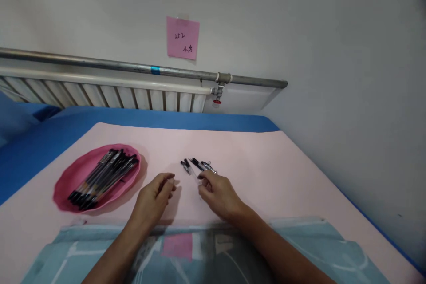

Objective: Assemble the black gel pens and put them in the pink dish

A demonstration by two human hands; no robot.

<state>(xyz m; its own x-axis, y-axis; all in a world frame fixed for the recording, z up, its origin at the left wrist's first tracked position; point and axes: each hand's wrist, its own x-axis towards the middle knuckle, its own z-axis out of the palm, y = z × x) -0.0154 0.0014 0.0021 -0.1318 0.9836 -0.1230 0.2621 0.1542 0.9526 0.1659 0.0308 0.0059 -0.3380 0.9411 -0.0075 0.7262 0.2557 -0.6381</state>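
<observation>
My left hand [156,193] is above the pink surface with thumb and fingers pinched together; anything between them is too small or hidden to make out. Facing it, my right hand [219,193] has its fingers closed on what looks like a clear pen barrel [194,175], which slants away from the fingertips. Just beyond lie loose pen parts: a black cap with a clear clip [185,167], a slim black piece [198,164] and another clip cap [209,167]. To the left, a pink scalloped tray [61,186] holds a bundle of black pens [103,179].
Pale pink sheeting [259,173] covers the table over a blue cover [199,120]. A light blue patterned cloth [299,244] lies along the near edge. Behind are a white radiator [140,98], a metal pipe [109,64] and a pink note [183,38] on the wall.
</observation>
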